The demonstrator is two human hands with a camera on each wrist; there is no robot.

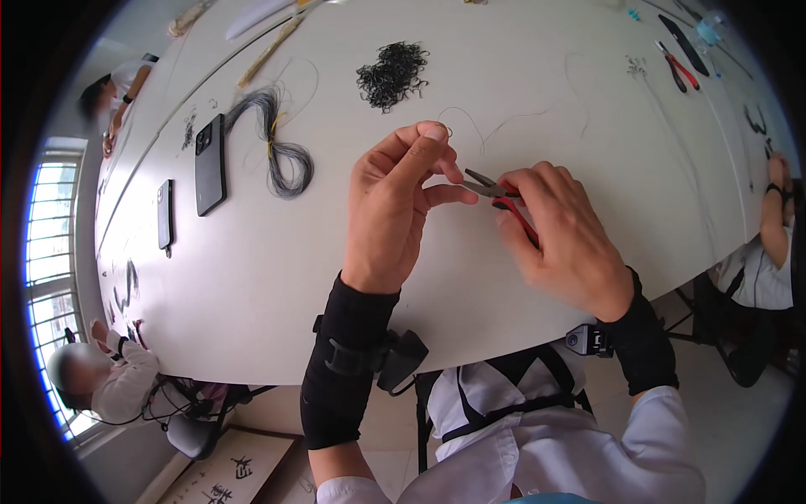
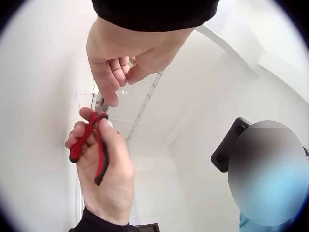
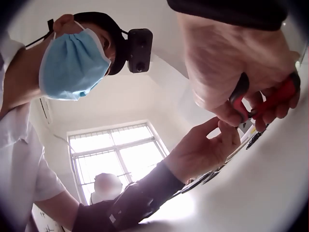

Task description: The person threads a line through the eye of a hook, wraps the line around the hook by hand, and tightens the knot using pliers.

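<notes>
Above the counter [image 1: 470, 307], the right hand [image 1: 564, 231] curls its fingers round the red-handled pliers [image 1: 504, 203], whose parted jaws point toward the left hand [image 1: 386, 206], probably to work close to its pinch. The left thumb and forefinger close on what looks like a fine strand [image 1: 484, 139], presumably to steady it; whether another finger touches the pliers' nose I cannot tell. The black pile [image 1: 392, 77] and grey bundle [image 1: 267, 105] lie beyond, likely for easy reach
</notes>
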